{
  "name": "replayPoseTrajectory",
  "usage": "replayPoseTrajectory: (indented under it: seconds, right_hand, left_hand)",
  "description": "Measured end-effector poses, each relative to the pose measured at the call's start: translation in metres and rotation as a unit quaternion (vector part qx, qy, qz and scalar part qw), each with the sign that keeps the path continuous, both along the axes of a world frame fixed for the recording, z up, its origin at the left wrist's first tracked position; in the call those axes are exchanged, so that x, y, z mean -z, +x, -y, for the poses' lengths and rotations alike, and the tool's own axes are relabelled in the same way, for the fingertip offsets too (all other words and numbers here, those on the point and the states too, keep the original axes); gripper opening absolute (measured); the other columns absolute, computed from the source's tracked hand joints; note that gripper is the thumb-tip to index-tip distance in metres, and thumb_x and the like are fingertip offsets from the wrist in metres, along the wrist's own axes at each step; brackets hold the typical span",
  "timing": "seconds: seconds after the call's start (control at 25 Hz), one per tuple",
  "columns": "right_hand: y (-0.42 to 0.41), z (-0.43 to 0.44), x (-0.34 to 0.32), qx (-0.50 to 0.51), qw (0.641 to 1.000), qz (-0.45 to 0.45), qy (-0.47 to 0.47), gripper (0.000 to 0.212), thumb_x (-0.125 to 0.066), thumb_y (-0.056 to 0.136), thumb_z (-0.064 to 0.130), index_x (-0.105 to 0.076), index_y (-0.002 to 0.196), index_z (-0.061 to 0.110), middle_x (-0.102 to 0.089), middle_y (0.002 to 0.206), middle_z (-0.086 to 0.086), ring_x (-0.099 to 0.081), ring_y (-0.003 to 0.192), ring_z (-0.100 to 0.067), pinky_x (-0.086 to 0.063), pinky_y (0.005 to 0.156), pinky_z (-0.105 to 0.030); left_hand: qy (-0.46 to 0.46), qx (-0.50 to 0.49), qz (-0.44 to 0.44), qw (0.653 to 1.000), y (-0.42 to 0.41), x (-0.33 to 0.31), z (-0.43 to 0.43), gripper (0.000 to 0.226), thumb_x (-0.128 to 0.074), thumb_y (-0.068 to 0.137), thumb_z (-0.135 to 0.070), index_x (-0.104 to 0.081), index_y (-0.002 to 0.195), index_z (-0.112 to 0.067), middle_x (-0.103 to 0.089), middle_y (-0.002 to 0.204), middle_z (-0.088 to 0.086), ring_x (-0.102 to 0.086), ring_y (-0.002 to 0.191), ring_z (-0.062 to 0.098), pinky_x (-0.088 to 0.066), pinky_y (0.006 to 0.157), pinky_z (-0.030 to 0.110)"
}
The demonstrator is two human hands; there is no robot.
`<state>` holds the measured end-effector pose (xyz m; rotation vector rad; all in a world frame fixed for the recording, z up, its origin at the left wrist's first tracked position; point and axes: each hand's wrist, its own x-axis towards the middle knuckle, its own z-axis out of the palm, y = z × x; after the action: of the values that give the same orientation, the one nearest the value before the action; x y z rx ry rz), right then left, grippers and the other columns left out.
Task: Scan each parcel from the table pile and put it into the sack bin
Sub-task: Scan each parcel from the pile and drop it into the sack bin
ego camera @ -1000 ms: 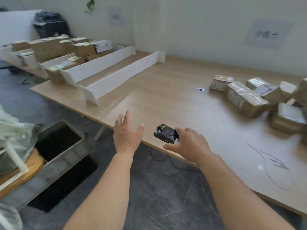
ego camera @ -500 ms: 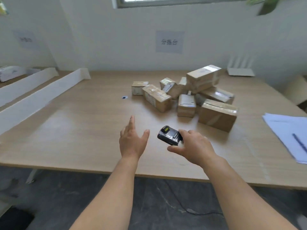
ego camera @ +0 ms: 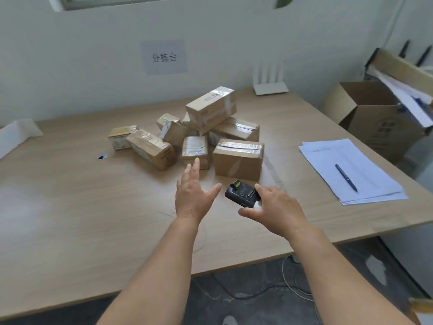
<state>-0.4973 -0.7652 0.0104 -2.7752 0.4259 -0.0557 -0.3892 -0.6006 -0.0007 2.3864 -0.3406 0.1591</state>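
A pile of several taped brown cardboard parcels [ego camera: 201, 132] lies in the middle of the wooden table [ego camera: 70, 207]. The nearest ones are a small labelled parcel [ego camera: 195, 148] and a larger box [ego camera: 237, 159]. My left hand [ego camera: 192, 195] hovers above the table with fingers straight, its fingertips just short of the small labelled parcel. My right hand [ego camera: 274, 209] grips a black handheld scanner [ego camera: 241, 193], held in front of the larger box. The sack bin is out of view.
A stack of white papers [ego camera: 351, 170] with a blue pen [ego camera: 346, 177] lies at the table's right side. An open cardboard box [ego camera: 375, 118] stands past the right edge. A white router [ego camera: 270, 86] sits at the back wall. A cable hole [ego camera: 102, 157] is left of the pile.
My view has swung right from the divider trays and floor bin to the parcel pile. Both hands have moved forward toward the pile, the right one still holding the scanner.
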Motion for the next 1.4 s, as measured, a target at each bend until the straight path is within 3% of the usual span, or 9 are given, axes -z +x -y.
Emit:
replayPoseTrajectory:
  seconds: [0.12, 0.28, 0.52, 0.72, 0.92, 1.08, 1.2, 1.28, 1.4]
  right_hand:
    - [0.011, 0.031, 0.005, 0.026, 1.0, -0.007, -0.001, 0.059, -0.051, 0.08, 0.073, -0.049, 0.116, 0.026, -0.057, 0.113, 0.0, -0.051, 0.107, -0.021, -0.042, 0.085, -0.036]
    - [0.041, 0.078, 0.007, 0.059, 0.998, -0.023, 0.005, 0.061, -0.053, 0.079, 0.073, -0.049, 0.119, 0.027, -0.056, 0.111, 0.001, -0.05, 0.108, -0.021, -0.042, 0.086, -0.036]
    - [0.087, 0.128, 0.01, 0.098, 0.994, -0.032, 0.019, 0.056, -0.053, 0.077, 0.075, -0.049, 0.108, 0.028, -0.055, 0.104, 0.004, -0.051, 0.102, -0.019, -0.043, 0.084, -0.035]
    - [0.101, 0.155, 0.02, 0.102, 0.993, -0.051, 0.035, 0.055, -0.054, 0.077, 0.074, -0.048, 0.107, 0.028, -0.054, 0.103, 0.004, -0.05, 0.102, -0.019, -0.044, 0.089, -0.036]
    - [0.096, 0.177, 0.03, 0.062, 0.996, -0.058, 0.035, 0.059, -0.054, 0.078, 0.074, -0.049, 0.114, 0.026, -0.054, 0.105, 0.002, -0.05, 0.105, -0.02, -0.043, 0.088, -0.036]
    - [0.089, 0.193, 0.03, -0.003, 0.998, -0.064, 0.029, 0.062, -0.054, 0.079, 0.074, -0.05, 0.119, 0.027, -0.055, 0.107, 0.002, -0.051, 0.105, -0.02, -0.044, 0.089, -0.036]
    - [0.078, 0.203, 0.03, -0.048, 0.996, -0.066, 0.039, 0.059, -0.055, 0.078, 0.073, -0.05, 0.117, 0.027, -0.054, 0.104, 0.003, -0.051, 0.102, -0.019, -0.045, 0.087, -0.036]
    - [0.069, 0.208, 0.033, -0.067, 0.994, -0.07, 0.046, 0.058, -0.055, 0.078, 0.073, -0.051, 0.113, 0.026, -0.054, 0.102, 0.002, -0.051, 0.101, -0.02, -0.045, 0.086, -0.037]
    - [0.053, 0.211, 0.035, -0.079, 0.992, -0.074, 0.066, 0.057, -0.057, 0.078, 0.072, -0.051, 0.111, 0.025, -0.054, 0.102, 0.001, -0.052, 0.101, -0.021, -0.045, 0.087, -0.039]
  left_hand:
    - [0.003, 0.027, 0.006, 1.0, 0.024, 0.004, 0.038, 0.09, -0.069, 0.083, -0.046, -0.016, 0.154, -0.028, -0.021, 0.159, 0.004, -0.018, 0.145, 0.023, -0.021, 0.115, 0.035]
    - [0.028, 0.052, -0.021, 0.998, 0.074, 0.003, 0.09, 0.091, -0.068, 0.082, -0.05, -0.015, 0.154, -0.03, -0.014, 0.161, 0.004, -0.015, 0.146, 0.023, -0.019, 0.115, 0.036]
    - [0.147, 0.101, -0.055, 0.982, 0.14, 0.012, 0.153, 0.076, -0.048, 0.091, -0.06, -0.017, 0.153, -0.031, -0.009, 0.163, 0.001, -0.006, 0.149, 0.021, -0.01, 0.119, 0.041]
    - [0.28, 0.143, -0.093, 0.945, 0.151, 0.039, 0.179, 0.07, -0.032, 0.094, -0.063, -0.015, 0.154, -0.032, -0.007, 0.163, 0.001, -0.001, 0.15, 0.022, -0.004, 0.119, 0.051]
    - [0.322, 0.07, -0.04, 0.943, 0.129, 0.039, 0.193, 0.072, -0.032, 0.089, -0.07, -0.02, 0.151, -0.036, -0.029, 0.153, 0.006, -0.024, 0.14, 0.029, -0.021, 0.113, 0.046]
    - [0.324, 0.006, -0.061, 0.944, 0.083, 0.039, 0.2, 0.077, -0.034, 0.089, -0.071, -0.011, 0.153, -0.035, -0.038, 0.139, 0.008, -0.032, 0.128, 0.028, -0.027, 0.104, 0.043]
    - [0.291, -0.054, -0.088, 0.951, 0.056, 0.039, 0.202, 0.096, -0.042, 0.08, -0.079, -0.004, 0.154, -0.03, -0.033, 0.14, 0.01, -0.03, 0.129, 0.029, -0.028, 0.108, 0.043]
    - [0.26, -0.076, -0.124, 0.955, 0.044, 0.036, 0.2, 0.109, -0.051, 0.074, -0.08, 0.002, 0.154, -0.027, -0.019, 0.148, 0.013, -0.025, 0.137, 0.03, -0.028, 0.112, 0.043]
    - [0.245, -0.093, -0.169, 0.95, 0.022, 0.031, 0.197, 0.114, -0.06, 0.068, -0.079, -0.005, 0.153, -0.027, -0.005, 0.154, 0.012, -0.028, 0.139, 0.03, -0.032, 0.109, 0.04]
